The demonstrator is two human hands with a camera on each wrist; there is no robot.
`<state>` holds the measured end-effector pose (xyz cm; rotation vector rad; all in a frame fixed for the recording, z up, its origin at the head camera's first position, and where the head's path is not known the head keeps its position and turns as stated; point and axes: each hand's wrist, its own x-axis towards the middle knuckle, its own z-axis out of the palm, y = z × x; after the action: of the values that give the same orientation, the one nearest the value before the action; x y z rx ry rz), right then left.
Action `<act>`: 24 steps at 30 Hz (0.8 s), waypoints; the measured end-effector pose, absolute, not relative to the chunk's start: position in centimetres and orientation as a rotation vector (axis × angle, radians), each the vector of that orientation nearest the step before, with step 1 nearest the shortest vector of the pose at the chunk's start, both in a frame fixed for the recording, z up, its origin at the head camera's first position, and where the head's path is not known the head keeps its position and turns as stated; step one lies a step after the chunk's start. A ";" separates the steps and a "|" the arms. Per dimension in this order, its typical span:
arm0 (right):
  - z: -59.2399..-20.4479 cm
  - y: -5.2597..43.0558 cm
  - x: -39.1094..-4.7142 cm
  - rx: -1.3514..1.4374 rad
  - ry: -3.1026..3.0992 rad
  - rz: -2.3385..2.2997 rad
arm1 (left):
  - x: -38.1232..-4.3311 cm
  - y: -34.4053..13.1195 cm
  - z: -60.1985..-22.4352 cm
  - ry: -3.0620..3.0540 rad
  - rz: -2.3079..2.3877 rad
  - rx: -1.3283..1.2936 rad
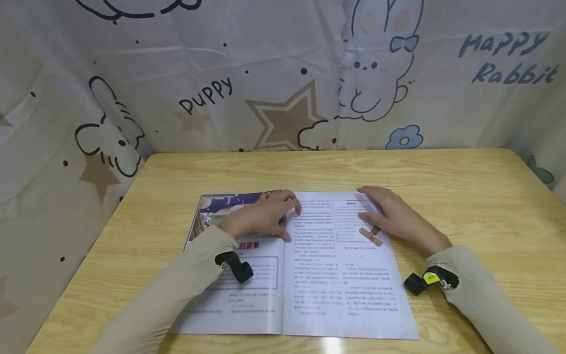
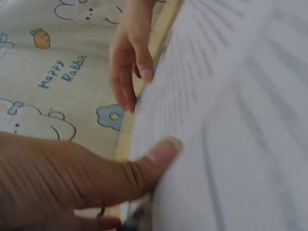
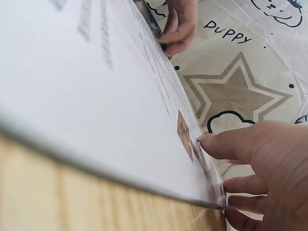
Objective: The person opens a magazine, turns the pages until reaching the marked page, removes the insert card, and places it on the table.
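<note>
A magazine (image 1: 318, 290) lies spread on the table, with printed text on both pages. My left hand (image 1: 265, 216) is over the upper left page by the central fold, its fingers loosely bent and its thumb (image 2: 163, 151) at the paper. It partly hides a dark purple picture (image 1: 225, 201) and a red heading. At the upper right edge of the right page, my right hand (image 1: 393, 214) lies with its fingers extended near the corner. Its thumb (image 3: 209, 139) touches the page beside a brown illustration (image 1: 370, 237). Neither hand grips the paper.
The magazine lies on a light wooden table (image 1: 464, 196) with rounded back corners. Behind it hangs a pale cloth (image 1: 274, 59) printed with rabbits, stars and lettering. A small black camera (image 1: 240, 270) sits on the left wrist and another camera (image 1: 415, 284) on the right.
</note>
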<state>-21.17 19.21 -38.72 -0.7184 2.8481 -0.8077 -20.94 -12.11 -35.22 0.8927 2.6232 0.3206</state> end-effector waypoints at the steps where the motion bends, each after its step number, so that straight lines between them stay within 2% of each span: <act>1: -38.7 19.3 -21.1 -0.709 2.850 -0.806 | -21.1 -11.7 -35.2 2.623 0.299 0.862; 9: -38.7 19.6 -21.2 -0.683 2.866 -0.810 | -22.1 -9.8 -36.3 2.598 0.258 0.760; 24: -39.1 19.2 -21.2 -0.709 2.883 -0.796 | -22.0 -10.5 -37.3 2.628 0.356 0.707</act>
<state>-21.17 19.19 -39.07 -0.7092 2.8831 -0.7963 -22.00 -10.52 -37.33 0.7069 2.6277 0.3563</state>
